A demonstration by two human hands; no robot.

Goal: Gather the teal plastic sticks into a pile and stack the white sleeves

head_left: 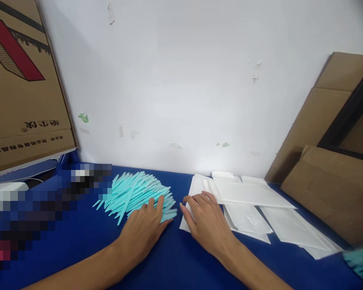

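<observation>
A loose pile of thin turquoise strips lies on the blue tabletop. My left hand rests over the pile's near right edge, palm down, thumb apart from the fingers; the fingertips touch the strips. Right of the pile, several flat white packets overlap one another. My right hand lies over the leftmost white packet, with its fingers bent a little and the thumb apart. Neither hand has anything in its grasp that I can see.
Behind the table stands a white wall. A large printed cardboard box is at the left, above a pixelated area. Brown cardboard leans at the right, and another turquoise bunch sits at the lower right edge.
</observation>
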